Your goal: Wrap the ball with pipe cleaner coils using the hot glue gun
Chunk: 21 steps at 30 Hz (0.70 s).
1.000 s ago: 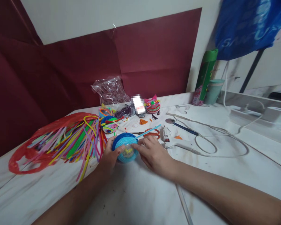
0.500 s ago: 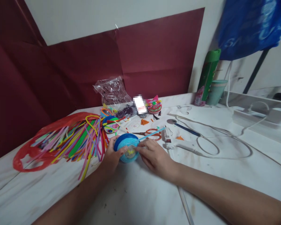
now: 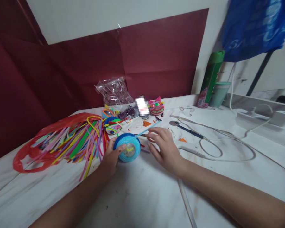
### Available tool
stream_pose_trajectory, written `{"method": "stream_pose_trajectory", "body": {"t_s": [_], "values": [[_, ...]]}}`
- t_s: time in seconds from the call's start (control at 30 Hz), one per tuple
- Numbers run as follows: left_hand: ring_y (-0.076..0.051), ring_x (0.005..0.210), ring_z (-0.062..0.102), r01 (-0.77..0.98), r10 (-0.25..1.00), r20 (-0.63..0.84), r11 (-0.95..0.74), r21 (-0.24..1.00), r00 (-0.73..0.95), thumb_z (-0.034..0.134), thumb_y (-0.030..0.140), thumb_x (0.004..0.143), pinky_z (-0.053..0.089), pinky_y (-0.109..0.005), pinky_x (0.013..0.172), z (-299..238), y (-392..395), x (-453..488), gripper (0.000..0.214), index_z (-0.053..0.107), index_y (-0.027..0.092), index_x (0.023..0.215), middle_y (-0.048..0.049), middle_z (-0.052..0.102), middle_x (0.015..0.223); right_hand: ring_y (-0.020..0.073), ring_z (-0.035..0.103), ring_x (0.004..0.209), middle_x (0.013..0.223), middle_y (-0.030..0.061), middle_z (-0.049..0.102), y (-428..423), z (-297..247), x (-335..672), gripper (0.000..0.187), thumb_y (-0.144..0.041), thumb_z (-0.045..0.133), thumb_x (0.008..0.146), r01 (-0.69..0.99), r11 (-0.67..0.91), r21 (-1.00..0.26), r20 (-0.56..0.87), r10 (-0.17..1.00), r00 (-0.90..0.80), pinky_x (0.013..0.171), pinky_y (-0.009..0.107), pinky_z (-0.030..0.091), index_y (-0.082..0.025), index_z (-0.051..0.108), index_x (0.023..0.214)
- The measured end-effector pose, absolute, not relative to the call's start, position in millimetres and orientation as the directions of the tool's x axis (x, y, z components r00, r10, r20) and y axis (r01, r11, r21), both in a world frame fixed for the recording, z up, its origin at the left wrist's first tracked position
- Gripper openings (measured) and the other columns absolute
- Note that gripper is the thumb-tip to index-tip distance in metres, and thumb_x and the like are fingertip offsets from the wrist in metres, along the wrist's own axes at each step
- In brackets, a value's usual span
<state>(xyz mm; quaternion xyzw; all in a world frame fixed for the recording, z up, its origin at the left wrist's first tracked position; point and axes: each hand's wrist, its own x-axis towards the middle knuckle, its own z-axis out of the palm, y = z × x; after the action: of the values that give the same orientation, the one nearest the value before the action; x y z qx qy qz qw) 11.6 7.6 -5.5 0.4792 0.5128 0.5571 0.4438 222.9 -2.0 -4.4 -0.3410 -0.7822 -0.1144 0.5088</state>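
- Blue coiled disc (image 3: 127, 151) sits low over the white marbled table (image 3: 142, 196), cupped in the left hand (image 3: 111, 158), whose thumb lies on its near rim and whose other fingers wrap behind its left side, gripping it.
- Disc is tilted up so that its round face looks toward the camera; a clear, shiny centre with yellow flecks shows inside rings of wound blue strip.
- A thin light-blue straw (image 3: 147, 130) runs from the disc's upper right edge, its long axis slanting up and to the right, the free end pointing toward the back of the table.
- The right hand (image 3: 165, 148) is just right of the disc, fingers spread and loosely curled, holding nothing; its fingertips (image 3: 150, 138) reach the straw's middle stretch, though whether they touch it cannot be told.
- Left of the disc lies a loose heap of coloured straws (image 3: 82, 144) on a red plastic bag (image 3: 35, 152).
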Motion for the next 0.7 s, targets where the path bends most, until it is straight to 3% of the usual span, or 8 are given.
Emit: {"method": "stream_pose_trajectory", "body": {"t_s": [0.13,0.4,0.53,0.7], "values": [[-0.019,0.076,0.066,-0.190,0.993,-0.026,0.003,0.982,-0.117,0.073,0.039,0.062,0.051,-0.030,0.066,-4,12,8,0.052,0.057,0.021,0.108,-0.0016,0.068,0.089,0.0280,0.055,0.104,0.108,0.0149,0.061,6,2,236,0.014,-0.017,0.050,0.092,0.639,0.733,-0.236,0.878,0.442,-0.184,0.086,0.047,0.046,-0.018,0.056,0.105],[-0.023,0.086,0.068,-0.363,0.994,-0.015,-0.024,0.931,-0.104,0.077,0.033,0.061,0.053,-0.034,0.077,-12,25,-3,0.045,0.063,0.020,0.102,-0.0063,0.073,0.092,0.0259,0.061,0.095,0.098,0.0114,0.066,18,7,247,0.013,-0.025,0.047,0.092,0.678,0.677,-0.285,0.824,0.534,-0.187,0.083,0.042,0.050,-0.020,0.059,0.096],[-0.024,0.090,0.068,-0.396,0.994,-0.001,-0.041,0.917,-0.106,0.076,0.033,0.064,0.053,-0.034,0.078,-16,29,-6,0.041,0.064,0.019,0.101,-0.0079,0.073,0.092,0.0267,0.064,0.090,0.092,0.0112,0.068,22,17,271,0.020,-0.031,0.047,0.088,0.756,0.542,-0.366,0.647,0.733,-0.212,0.077,0.040,0.052,-0.019,0.063,0.090],[-0.023,0.088,0.069,-0.441,0.992,-0.059,0.002,0.898,-0.115,0.073,0.026,0.069,0.055,-0.031,0.073,-15,29,-5,0.035,0.064,0.019,0.101,-0.0067,0.074,0.092,0.0235,0.068,0.076,0.093,0.0102,0.074,26,10,316,0.026,-0.034,0.048,0.084,0.832,0.285,-0.476,0.400,0.913,-0.084,0.069,0.035,0.053,-0.019,0.067,0.088]]}}
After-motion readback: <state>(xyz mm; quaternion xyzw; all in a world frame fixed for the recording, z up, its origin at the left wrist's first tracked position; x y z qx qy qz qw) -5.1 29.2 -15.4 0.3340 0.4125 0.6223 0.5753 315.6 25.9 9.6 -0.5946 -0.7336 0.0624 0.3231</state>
